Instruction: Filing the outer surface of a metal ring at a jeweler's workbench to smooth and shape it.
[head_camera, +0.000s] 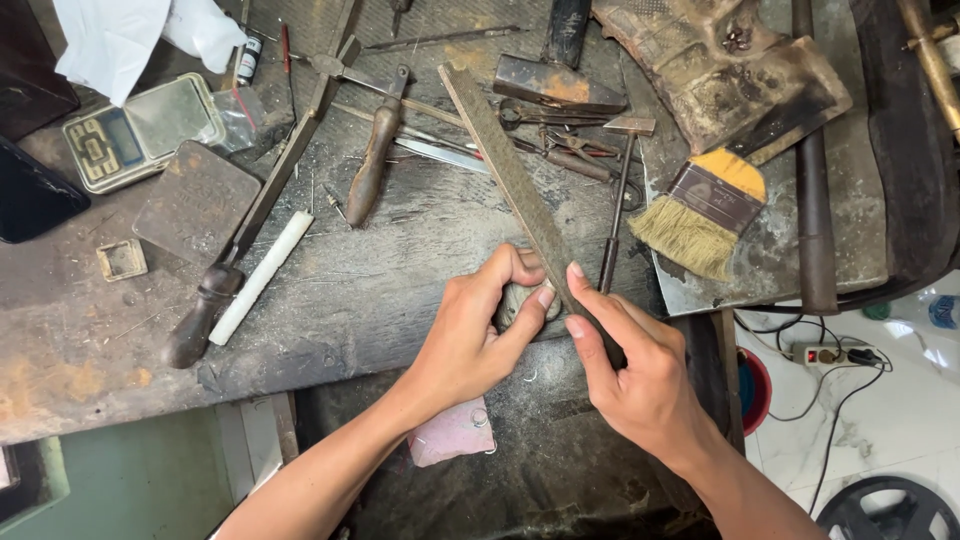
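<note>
My left hand (470, 335) pinches a small metal piece (548, 300) against a rounded wooden peg at the front edge of the worn workbench (340, 300). My right hand (635, 375) grips the near end of a long flat metal file (510, 180). The file runs diagonally from the top middle down to my hands and lies across the small piece. What exactly the piece is stays hidden between my fingertips.
On the bench lie a paint brush (700, 210), a small hammer (620, 190), pliers (560, 140), wooden-handled tools (375, 160), a white rod (262, 275), a pocket scale (140, 130) and a dark metal block (195, 200). A power strip (835, 355) lies on the floor at the right.
</note>
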